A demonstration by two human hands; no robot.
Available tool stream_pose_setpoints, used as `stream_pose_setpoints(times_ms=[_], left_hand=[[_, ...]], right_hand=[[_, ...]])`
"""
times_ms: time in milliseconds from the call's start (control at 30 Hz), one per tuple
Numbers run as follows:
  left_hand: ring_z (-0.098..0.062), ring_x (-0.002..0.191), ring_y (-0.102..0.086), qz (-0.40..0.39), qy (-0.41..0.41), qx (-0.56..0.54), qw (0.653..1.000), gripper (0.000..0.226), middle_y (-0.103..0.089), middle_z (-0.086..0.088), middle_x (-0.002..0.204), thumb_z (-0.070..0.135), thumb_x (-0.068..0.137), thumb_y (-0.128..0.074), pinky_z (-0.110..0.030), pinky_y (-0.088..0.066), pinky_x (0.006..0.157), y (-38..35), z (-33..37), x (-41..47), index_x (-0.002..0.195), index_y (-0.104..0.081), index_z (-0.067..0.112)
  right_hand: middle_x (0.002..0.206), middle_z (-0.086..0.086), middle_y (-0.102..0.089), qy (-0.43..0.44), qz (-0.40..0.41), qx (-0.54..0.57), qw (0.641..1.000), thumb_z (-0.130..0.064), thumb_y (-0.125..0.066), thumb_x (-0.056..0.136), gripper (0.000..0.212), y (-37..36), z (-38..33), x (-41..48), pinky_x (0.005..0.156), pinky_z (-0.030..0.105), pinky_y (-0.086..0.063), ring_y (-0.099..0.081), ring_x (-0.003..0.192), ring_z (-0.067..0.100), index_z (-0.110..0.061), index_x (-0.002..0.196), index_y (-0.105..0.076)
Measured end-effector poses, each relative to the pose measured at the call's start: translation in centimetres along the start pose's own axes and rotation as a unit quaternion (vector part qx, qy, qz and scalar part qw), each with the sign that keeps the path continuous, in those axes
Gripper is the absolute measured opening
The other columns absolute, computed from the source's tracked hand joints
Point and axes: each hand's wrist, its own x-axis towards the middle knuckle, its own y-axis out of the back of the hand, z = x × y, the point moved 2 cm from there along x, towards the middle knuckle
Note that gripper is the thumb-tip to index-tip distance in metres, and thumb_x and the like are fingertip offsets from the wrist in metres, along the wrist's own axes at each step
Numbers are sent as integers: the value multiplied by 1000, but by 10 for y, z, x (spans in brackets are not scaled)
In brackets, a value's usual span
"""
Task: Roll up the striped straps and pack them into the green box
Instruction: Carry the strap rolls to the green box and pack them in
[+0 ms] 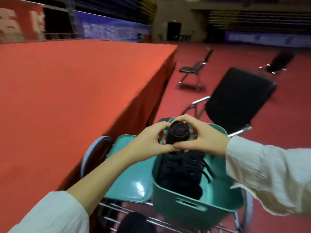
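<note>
Inside green box, dark bundled straps

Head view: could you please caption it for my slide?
Left hand and right hand hold a rolled strap over the green box.

The rolled fabric strap was black, its coiled end showing a spiral of dark layers. The plastic box and the flat plastic lid were teal green. The carpeted platform was orange-red, the floor darker red, the padded chair black.
</note>
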Motion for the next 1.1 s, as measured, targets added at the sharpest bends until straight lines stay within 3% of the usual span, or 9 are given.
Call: stream_pose_setpoints(times_ms=[100,300,433,500,667,733,800,867,1100], left_hand=[[-9,77,-56,-46,-20,-12,999,42,-60,22,92,34,76,-80,-22,-45,72,-45,9,28,112,-58,31],[-5,102,-59,-135,-6,14,991,49,-62,10,113,45,76,-77,-32,-48,92,-84,-2,40,118,-56,32],[-15,120,-47,-105,37,133,985,65,-58,7,122,68,69,-58,-39,-36,106,-72,-32,35,122,-59,30],[-21,129,-34,-87,84,183,976,56,-48,2,134,60,76,-65,-42,-27,112,-62,-49,28,122,-60,29],[-17,142,-19,-92,183,120,971,38,-10,1,157,36,83,-73,-30,-20,112,-54,-71,10,118,-58,34],[-13,139,-27,-109,198,77,971,35,-13,2,157,35,84,-71,-25,-23,107,-58,-73,10,114,-55,41],[-11,135,-35,-115,190,53,974,33,-34,3,149,34,85,-71,-23,-25,105,-62,-73,13,112,-53,42],[-8,128,-42,-114,185,40,975,34,-48,7,134,32,85,-70,-21,-27,101,-65,-73,15,115,-55,38],[-8,117,-45,-115,190,27,975,31,-52,6,123,35,85,-69,-24,-30,95,-62,-73,10,114,-58,34]], right_hand=[[104,-5,-63,-36,31,-21,999,-11,-81,76,49,28,29,-30,86,23,-53,-64,97,17,-24,113,-51],[99,-4,-65,-87,35,-66,993,-26,-79,78,46,34,69,-56,86,34,-50,-64,93,20,-26,112,-48],[96,-4,-67,-99,27,-82,991,-32,-76,79,43,29,84,-54,84,44,-53,-67,89,24,-27,109,-45],[95,-5,-68,-102,11,-88,991,-33,-76,79,43,26,89,-50,81,52,-54,-68,85,27,-29,106,-44],[94,-6,-66,-105,-40,-88,990,-29,-77,79,43,10,95,-43,64,36,-57,-57,56,0,-23,109,-46],[92,-12,-64,-101,-60,-96,988,-30,-77,78,44,3,99,-43,68,17,-50,-58,65,-6,-23,109,-47],[91,-16,-63,-99,-73,-103,987,-32,-78,77,45,-4,105,-43,70,10,-43,-58,76,-8,-25,109,-47],[90,-17,-63,-102,-86,-109,985,-33,-78,77,44,-10,111,-44,70,10,-42,-57,77,-6,-27,107,-46],[94,-15,-61,-101,-151,-139,974,-36,-79,74,46,-23,115,-49,74,18,-45,-56,83,-1,-30,105,-46]])
